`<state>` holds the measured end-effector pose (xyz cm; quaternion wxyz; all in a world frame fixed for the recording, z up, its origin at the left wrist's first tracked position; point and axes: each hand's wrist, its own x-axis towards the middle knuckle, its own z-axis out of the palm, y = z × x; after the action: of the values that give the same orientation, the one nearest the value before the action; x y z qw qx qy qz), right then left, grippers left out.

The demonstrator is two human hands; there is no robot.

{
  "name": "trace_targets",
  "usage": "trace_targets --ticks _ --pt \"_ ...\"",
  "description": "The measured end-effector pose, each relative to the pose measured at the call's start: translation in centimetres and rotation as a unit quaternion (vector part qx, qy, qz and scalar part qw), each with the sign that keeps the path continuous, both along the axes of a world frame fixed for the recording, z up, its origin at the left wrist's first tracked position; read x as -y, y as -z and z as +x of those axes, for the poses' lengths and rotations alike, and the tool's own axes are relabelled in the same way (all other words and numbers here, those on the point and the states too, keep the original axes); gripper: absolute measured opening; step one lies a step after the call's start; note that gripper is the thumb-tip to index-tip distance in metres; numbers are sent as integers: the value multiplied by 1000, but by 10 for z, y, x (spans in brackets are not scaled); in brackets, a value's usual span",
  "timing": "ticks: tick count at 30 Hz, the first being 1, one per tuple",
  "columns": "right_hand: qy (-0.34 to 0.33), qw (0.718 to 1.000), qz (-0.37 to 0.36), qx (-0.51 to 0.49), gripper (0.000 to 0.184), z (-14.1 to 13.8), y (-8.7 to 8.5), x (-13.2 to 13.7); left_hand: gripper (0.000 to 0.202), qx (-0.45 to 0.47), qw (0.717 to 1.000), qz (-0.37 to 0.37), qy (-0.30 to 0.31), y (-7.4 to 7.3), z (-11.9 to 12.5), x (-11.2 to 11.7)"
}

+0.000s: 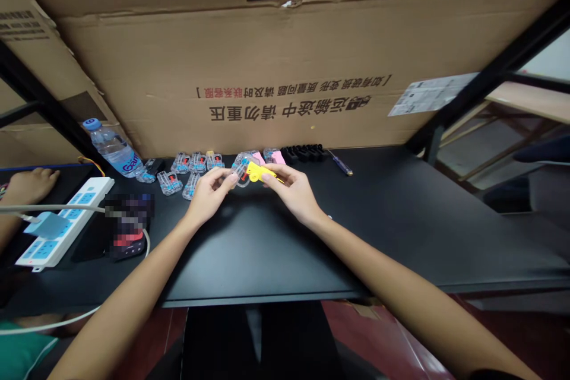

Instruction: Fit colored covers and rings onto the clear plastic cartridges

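Note:
My left hand pinches a clear plastic casing with blue and red parts inside. Between the thumb and fingers of my right hand is a yellow plastic piece, which meets or overlaps the casing's right side; whether they are joined, I cannot tell. Both hands are over the black table. Behind and left of them lie several similar clear casings. Pink plastic pieces show on casings just beyond my fingers.
A row of black parts and a screwdriver lie along the cardboard. At left stand a water bottle, a power strip with a plugged-in charger, and cables. Another person's hand rests at far left.

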<state>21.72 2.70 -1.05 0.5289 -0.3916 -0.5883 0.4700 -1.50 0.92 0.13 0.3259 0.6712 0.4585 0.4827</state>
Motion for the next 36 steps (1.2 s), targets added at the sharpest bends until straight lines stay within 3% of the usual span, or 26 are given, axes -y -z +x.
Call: trace_targets --ticks 2,6,12,16,19,22,26,32,36 --pt "-16 1000 13 23 44 -2 1 2 37 -29 1000 7 6 1 1 1" --pt "-108 992 9 69 40 -4 -2 6 37 -79 996 -6 40 1 4 2" --pt "-20 1000 8 6 49 5 -14 3 42 36 999 -5 -2 -8 -3 1" --pt "-64 998 -14 18 47 -1 -13 8 42 -15 997 -42 66 -4 3 6" --pt "-108 993 -20 31 45 -4 -12 10 43 -73 993 -25 88 -2 7 8" --pt "-66 997 -8 42 44 3 -13 5 47 -91 994 13 57 -4 2 5" --pt "4 999 8 39 43 14 -14 -3 52 -33 999 14 12 -8 -9 1" --pt "-134 988 -5 81 38 -1 -13 9 46 -14 995 -40 90 -6 7 8" --pt "-123 986 14 113 41 8 -18 5 46 -22 996 -28 85 -11 0 8"
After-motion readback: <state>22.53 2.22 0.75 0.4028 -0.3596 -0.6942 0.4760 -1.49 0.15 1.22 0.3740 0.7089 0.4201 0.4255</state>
